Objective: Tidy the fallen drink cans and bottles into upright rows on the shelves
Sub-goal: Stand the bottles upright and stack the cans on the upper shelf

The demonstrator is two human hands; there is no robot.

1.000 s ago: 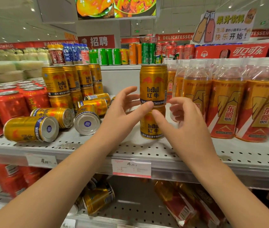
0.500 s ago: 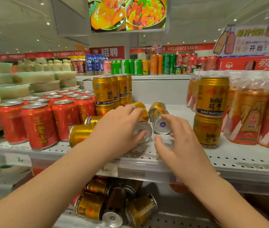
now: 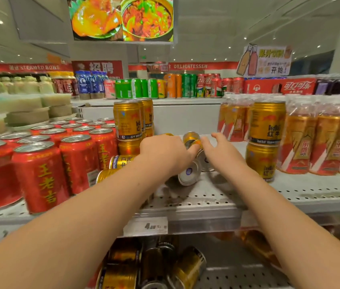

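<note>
Your left hand lies over fallen gold Red Bull cans on the perforated shelf, your right hand spread-fingered just beside, between the tall Red Bull stack and the two-can stack.

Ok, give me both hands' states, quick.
Left hand: grips a fallen gold can.
Right hand: open, fingers spread, holding nothing.
</note>
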